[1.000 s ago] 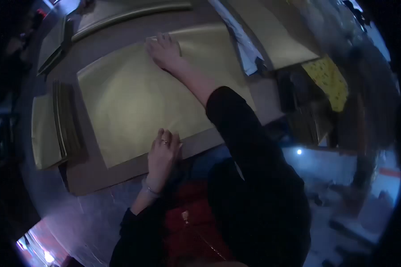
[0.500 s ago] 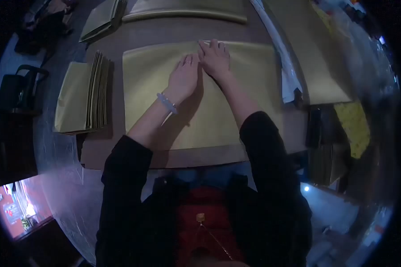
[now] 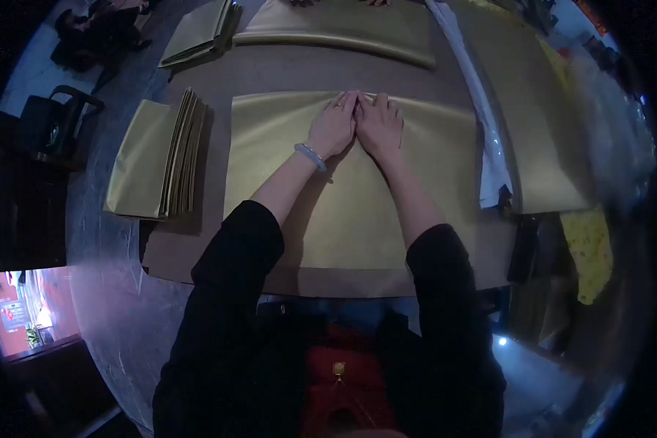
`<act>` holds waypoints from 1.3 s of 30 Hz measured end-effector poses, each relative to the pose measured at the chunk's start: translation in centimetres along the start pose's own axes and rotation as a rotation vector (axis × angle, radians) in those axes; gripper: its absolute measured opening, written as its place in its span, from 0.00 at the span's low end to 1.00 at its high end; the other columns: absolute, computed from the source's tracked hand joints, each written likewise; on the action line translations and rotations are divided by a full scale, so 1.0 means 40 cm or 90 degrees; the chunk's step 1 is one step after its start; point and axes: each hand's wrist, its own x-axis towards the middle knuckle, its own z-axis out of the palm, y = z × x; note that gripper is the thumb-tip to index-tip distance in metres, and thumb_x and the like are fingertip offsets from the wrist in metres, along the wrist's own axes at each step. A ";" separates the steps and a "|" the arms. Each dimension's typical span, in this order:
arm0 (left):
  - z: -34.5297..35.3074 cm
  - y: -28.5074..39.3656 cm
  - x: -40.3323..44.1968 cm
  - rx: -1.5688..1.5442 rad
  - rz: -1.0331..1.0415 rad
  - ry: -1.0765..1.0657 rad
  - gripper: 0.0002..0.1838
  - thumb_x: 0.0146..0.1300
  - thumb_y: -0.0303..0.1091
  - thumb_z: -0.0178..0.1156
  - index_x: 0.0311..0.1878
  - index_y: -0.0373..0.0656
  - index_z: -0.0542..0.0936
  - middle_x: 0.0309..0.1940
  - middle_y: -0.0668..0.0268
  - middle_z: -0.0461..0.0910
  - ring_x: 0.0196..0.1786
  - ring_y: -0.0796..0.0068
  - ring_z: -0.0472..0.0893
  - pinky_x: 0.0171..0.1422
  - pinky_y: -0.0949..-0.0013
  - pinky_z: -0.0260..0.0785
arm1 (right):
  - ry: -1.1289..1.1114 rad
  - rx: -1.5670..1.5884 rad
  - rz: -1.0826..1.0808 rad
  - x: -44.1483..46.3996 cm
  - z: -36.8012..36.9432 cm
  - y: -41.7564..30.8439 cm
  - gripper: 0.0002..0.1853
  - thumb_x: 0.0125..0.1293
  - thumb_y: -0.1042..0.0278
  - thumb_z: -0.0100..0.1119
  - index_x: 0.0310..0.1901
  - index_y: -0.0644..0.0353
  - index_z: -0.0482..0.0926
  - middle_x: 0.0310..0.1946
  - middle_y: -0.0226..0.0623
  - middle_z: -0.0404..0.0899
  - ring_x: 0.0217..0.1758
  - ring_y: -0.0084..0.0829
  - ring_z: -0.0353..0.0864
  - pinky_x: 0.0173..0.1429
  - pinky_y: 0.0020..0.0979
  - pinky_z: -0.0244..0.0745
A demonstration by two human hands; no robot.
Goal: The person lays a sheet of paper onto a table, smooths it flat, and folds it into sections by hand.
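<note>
A wide gold sheet [image 3: 285,212] lies on the brown tabletop in front of me. My left hand [image 3: 333,128], with a pale bangle at the wrist, meets my right hand [image 3: 379,128] at the middle of the sheet's far edge. The fingers of both hands are bent and closed on that edge, their tips side by side. Soft creases spread from that spot across the sheet. What lies right under the fingertips is hidden.
To the left stands a stack of folded gold sheets [image 3: 142,164], with another gold stack [image 3: 197,33] behind it. A rolled-edge gold sheet [image 3: 336,33] lies across the far side, another person's hands [image 3: 376,2] at its back. On the right is a long gold sheet [image 3: 544,146].
My left hand has slid up to the far edge beside my right hand, closing the gap between them. The view has shifted, and another person's hands now show at the top.
</note>
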 end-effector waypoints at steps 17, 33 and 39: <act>0.015 -0.008 -0.006 0.037 0.053 0.068 0.22 0.65 0.34 0.44 0.61 0.37 0.67 0.64 0.54 0.67 0.67 0.56 0.66 0.70 0.59 0.58 | 0.024 -0.062 0.069 -0.009 -0.042 0.150 0.21 0.68 0.53 0.43 0.60 0.42 0.73 0.46 0.42 0.69 0.50 0.44 0.68 0.56 0.46 0.61; 0.013 -0.017 -0.003 0.094 0.075 0.039 0.23 0.66 0.34 0.42 0.63 0.37 0.66 0.64 0.54 0.66 0.67 0.58 0.65 0.70 0.59 0.58 | 0.107 -0.147 0.077 -0.016 -0.050 0.297 0.20 0.71 0.52 0.38 0.59 0.40 0.75 0.44 0.44 0.69 0.50 0.45 0.68 0.55 0.48 0.59; 0.017 -0.017 0.002 0.096 0.088 0.051 0.23 0.66 0.34 0.42 0.63 0.36 0.66 0.64 0.53 0.66 0.68 0.58 0.65 0.70 0.59 0.58 | 0.145 -0.281 0.036 -0.016 -0.063 0.424 0.19 0.70 0.52 0.39 0.58 0.39 0.75 0.42 0.42 0.71 0.47 0.43 0.69 0.51 0.47 0.60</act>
